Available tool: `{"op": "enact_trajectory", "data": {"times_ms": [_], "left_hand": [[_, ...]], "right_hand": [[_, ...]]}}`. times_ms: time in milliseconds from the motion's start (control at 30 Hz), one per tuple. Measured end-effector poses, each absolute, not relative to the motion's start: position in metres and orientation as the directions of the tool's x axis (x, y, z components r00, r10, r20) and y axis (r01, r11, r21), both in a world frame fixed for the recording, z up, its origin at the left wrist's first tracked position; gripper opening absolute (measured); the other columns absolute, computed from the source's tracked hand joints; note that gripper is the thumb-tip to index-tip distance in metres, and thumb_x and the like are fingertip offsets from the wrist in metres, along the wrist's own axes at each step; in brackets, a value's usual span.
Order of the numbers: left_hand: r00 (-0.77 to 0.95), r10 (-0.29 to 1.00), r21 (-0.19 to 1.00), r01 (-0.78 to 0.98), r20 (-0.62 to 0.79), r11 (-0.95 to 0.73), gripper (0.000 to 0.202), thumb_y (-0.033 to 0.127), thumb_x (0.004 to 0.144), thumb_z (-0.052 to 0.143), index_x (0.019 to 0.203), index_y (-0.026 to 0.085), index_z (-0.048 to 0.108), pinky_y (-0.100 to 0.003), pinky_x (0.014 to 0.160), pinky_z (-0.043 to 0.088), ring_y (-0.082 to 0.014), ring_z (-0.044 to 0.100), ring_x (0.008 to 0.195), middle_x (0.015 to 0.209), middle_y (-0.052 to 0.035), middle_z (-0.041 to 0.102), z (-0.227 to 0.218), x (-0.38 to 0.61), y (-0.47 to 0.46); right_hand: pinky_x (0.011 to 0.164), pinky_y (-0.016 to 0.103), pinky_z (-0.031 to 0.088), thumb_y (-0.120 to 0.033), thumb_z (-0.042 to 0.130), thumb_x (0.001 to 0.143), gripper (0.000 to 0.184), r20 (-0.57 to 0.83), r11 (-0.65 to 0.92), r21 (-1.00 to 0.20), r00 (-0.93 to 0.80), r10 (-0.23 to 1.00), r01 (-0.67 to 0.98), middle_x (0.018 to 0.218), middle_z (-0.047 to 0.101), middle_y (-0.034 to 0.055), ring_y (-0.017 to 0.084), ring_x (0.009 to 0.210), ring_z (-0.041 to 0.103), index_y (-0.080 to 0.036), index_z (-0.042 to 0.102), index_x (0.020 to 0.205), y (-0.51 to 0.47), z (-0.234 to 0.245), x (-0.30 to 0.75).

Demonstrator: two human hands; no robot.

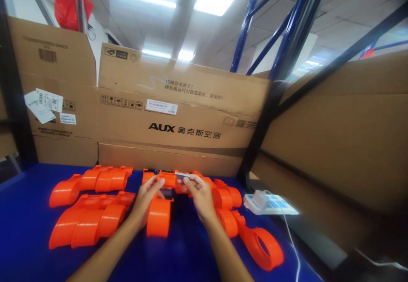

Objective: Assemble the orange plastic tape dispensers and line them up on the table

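My left hand (149, 195) is closed on an orange plastic part (167, 180), its thumb and fingers at the part's left end. My right hand (200, 193) pinches a small flat grey piece (182, 175) between thumb and fingers, close to the right end of that part. Just below my left hand stands an orange ring-shaped plastic part (158, 218). A dark piece (166, 194) shows between the hands. Further orange parts behind the fingers are partly hidden.
Rows of orange ring-shaped parts (84, 227) lie on the blue table surface (25, 227) at left, with several more (266, 248) at right. A white power strip (280, 205) with a plugged-in charger and cable sits at the right edge. Cardboard panels (134, 125) stand behind.
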State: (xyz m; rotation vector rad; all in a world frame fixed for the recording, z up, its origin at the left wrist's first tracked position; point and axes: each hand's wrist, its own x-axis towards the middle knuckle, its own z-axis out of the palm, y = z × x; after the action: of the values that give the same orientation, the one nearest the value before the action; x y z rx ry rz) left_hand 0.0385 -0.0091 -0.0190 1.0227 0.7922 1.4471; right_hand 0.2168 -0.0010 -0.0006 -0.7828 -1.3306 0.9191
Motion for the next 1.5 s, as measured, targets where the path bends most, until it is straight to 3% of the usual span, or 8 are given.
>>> {"op": "enact_trajectory", "data": {"times_ms": [233,333,433,633,1000,1200,1333,1500], "left_hand": [[0.014,0.979,0.898,-0.401,0.203,-0.180,0.051,0.051,0.070,0.077,0.106,0.016,0.067,-0.021,0.049,0.037,-0.0108,0.051,0.046,0.059,0.0013,0.063,-0.017,0.040,-0.012],[-0.032,0.981,0.890,-0.416,0.191,-0.187,0.051,0.051,0.070,0.077,0.106,0.017,0.067,-0.021,0.050,0.039,-0.0116,0.053,0.048,0.058,0.0022,0.062,-0.017,0.040,-0.012],[-0.057,0.982,0.883,-0.431,0.180,-0.187,0.051,0.051,0.070,0.077,0.106,0.017,0.066,-0.021,0.051,0.040,-0.0117,0.054,0.049,0.058,0.0029,0.062,-0.019,0.040,-0.011],[-0.050,0.981,0.889,-0.417,0.186,-0.190,0.052,0.050,0.073,0.076,0.112,0.016,0.066,-0.022,0.051,0.039,-0.0112,0.052,0.049,0.058,0.0030,0.061,-0.022,0.040,-0.008],[0.014,0.962,0.929,-0.262,0.273,-0.260,0.048,0.049,0.080,0.070,0.113,0.015,0.070,-0.021,0.053,0.037,-0.0118,0.049,0.053,0.059,0.0013,0.061,-0.023,0.039,-0.008],[0.061,0.960,0.939,-0.234,0.272,-0.251,0.056,0.050,0.078,0.071,0.120,0.013,0.067,-0.021,0.053,0.036,-0.0126,0.050,0.054,0.056,0.0017,0.059,-0.025,0.039,-0.007],[0.086,0.970,0.940,-0.280,0.229,-0.197,0.052,0.051,0.077,0.071,0.113,0.014,0.068,-0.020,0.049,0.034,-0.0104,0.047,0.050,0.057,0.0016,0.059,-0.022,0.037,-0.008],[0.042,0.982,0.928,-0.336,0.186,-0.161,0.048,0.052,0.072,0.075,0.100,0.014,0.068,-0.019,0.047,0.032,-0.0091,0.046,0.047,0.054,0.0019,0.059,-0.020,0.033,-0.005]], "right_hand": [[0.055,0.027,0.049,-0.046,0.067,0.085,0.032,0.480,0.480,-0.877,-0.012,0.877,0.002,0.083,0.075,0.0060,0.020,0.071,0.067,-0.020,0.074,0.102,0.002,-0.004,0.212],[0.056,0.028,0.049,-0.045,0.066,0.086,0.038,0.509,0.509,-0.860,0.088,0.856,0.029,0.091,0.075,0.0060,0.019,0.070,0.065,-0.021,0.071,0.114,0.003,-0.005,0.213],[0.062,0.030,0.051,-0.042,0.066,0.086,0.033,0.550,0.548,-0.834,0.184,0.815,0.067,0.094,0.075,0.0065,0.020,0.074,0.065,-0.021,0.072,0.111,0.003,-0.004,0.217],[0.077,0.038,0.054,-0.039,0.064,0.087,0.025,0.562,0.544,-0.827,0.163,0.811,0.145,0.087,0.076,0.0056,0.024,0.084,0.068,-0.023,0.077,0.101,-0.001,-0.002,0.220],[0.104,0.050,0.044,-0.038,0.068,0.086,0.023,0.598,0.598,-0.793,-0.040,0.801,0.118,0.117,0.072,0.0080,0.028,0.111,0.064,-0.026,0.078,0.102,0.002,-0.005,0.220],[0.104,0.047,0.045,-0.040,0.067,0.087,0.025,0.581,0.602,-0.787,-0.170,0.796,0.135,0.125,0.068,0.0076,0.027,0.115,0.062,-0.027,0.077,0.106,0.005,-0.007,0.223],[0.102,0.046,0.046,-0.040,0.064,0.089,0.027,0.579,0.603,-0.784,-0.177,0.796,0.146,0.117,0.072,0.0075,0.026,0.113,0.064,-0.025,0.076,0.108,0.004,-0.004,0.225],[0.092,0.042,0.052,-0.035,0.061,0.090,0.028,0.544,0.564,-0.754,-0.161,0.824,0.336,0.106,0.075,0.0070,0.024,0.097,0.069,-0.023,0.073,0.111,0.002,0.000,0.231]]}}
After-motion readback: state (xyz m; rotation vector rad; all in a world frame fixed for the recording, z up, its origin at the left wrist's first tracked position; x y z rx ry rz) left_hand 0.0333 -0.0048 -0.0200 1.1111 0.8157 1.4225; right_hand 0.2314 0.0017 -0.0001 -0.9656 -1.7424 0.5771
